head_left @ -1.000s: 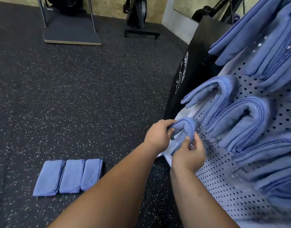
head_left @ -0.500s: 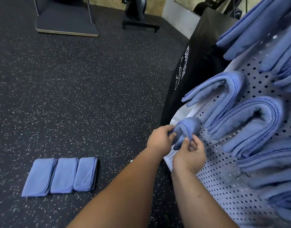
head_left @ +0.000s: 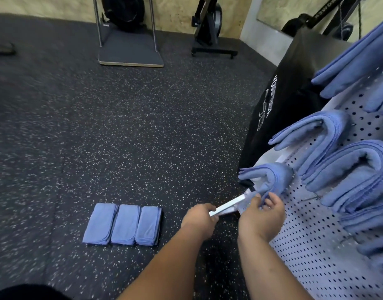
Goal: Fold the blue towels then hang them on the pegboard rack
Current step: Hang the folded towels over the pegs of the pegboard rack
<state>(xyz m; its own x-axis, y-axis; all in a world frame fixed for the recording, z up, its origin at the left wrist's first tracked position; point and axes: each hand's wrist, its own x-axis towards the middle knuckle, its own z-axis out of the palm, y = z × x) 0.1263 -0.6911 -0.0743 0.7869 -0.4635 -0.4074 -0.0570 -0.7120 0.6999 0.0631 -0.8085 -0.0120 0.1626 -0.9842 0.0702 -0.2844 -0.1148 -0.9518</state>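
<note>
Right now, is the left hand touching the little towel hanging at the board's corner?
Apart. The head view shows the left hand at the pegboard edge, with dark floor between it and the towel; only the right hand is at the towel.

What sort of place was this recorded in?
Most likely a gym. The floor is dark speckled rubber, exercise machines stand along the far wall, and a white pegboard rack beside the person holds folded blue towels.
</note>
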